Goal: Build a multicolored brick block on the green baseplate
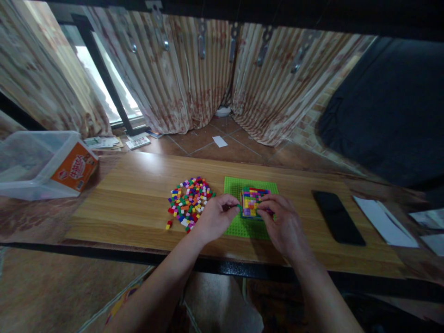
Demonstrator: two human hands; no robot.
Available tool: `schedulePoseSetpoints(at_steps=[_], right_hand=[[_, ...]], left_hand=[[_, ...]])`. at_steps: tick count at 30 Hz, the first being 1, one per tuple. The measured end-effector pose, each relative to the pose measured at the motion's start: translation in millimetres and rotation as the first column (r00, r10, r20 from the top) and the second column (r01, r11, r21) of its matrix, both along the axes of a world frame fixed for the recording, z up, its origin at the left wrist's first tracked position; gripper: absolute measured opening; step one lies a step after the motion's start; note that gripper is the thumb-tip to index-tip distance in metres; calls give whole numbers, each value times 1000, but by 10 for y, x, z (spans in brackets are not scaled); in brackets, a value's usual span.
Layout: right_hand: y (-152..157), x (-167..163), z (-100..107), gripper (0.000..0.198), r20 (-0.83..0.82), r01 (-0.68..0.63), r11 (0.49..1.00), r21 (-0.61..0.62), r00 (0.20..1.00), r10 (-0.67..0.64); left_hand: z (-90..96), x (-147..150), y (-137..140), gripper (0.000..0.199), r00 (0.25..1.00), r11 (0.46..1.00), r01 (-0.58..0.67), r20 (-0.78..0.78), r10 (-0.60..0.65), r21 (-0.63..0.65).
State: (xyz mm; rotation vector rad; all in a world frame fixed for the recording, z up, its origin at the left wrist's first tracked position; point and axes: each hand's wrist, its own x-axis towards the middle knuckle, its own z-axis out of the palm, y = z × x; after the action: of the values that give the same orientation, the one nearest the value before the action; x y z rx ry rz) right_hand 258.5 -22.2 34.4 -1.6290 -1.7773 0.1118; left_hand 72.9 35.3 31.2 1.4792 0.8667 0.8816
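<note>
A block of multicoloured toy bricks [250,203] stands on a green baseplate [234,228] in the middle of the table. At the block's left side is my left hand [217,216], thumb and index finger pinched close to its edge. Whatever they hold is too small to make out. My right hand [282,224] covers the block's right part, its thumb and index fingertips close together over the top of the bricks. Anything between those fingertips is hidden. Left of the baseplate lies a pile of loose small bricks [189,201], partly behind my left hand.
Two stray bricks, red and yellow [169,225], lie near the table's front edge. A black phone [338,217] and white papers [385,221] are on the right. A clear plastic bin [38,162] with an orange label stands left. Striped curtains [166,78] hang behind the wooden table [114,203].
</note>
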Motion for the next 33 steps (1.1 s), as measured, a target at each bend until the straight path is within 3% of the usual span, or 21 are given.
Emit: schedulePoseSetpoints(at_steps=[5, 17, 21, 29, 33], right_hand=[[-21, 0, 4, 11, -23, 34, 999, -10, 999, -34], [-7, -82, -72, 12, -260, 282, 956, -79, 920, -293], [-1, -104, -50, 13, -283, 271, 958, -92, 915, -286], [-10, 21, -37, 15, -375, 158, 981, -109, 908, -188], [-5, 43, -27, 19, -432, 165, 978, -128, 878, -205]], left_hand=[[-10, 3, 3, 5, 1000, 1000, 8, 17, -8, -11], [-55, 57, -34, 10, 1000, 997, -30, 5, 29, 70], [-83, 92, -61, 10, 993, 983, -95, -53, 104, 154], [-142, 229, -137, 13, 982, 965, -182, -10, 187, 187], [-184, 327, -160, 15, 977, 959, -214, 12, 215, 185]])
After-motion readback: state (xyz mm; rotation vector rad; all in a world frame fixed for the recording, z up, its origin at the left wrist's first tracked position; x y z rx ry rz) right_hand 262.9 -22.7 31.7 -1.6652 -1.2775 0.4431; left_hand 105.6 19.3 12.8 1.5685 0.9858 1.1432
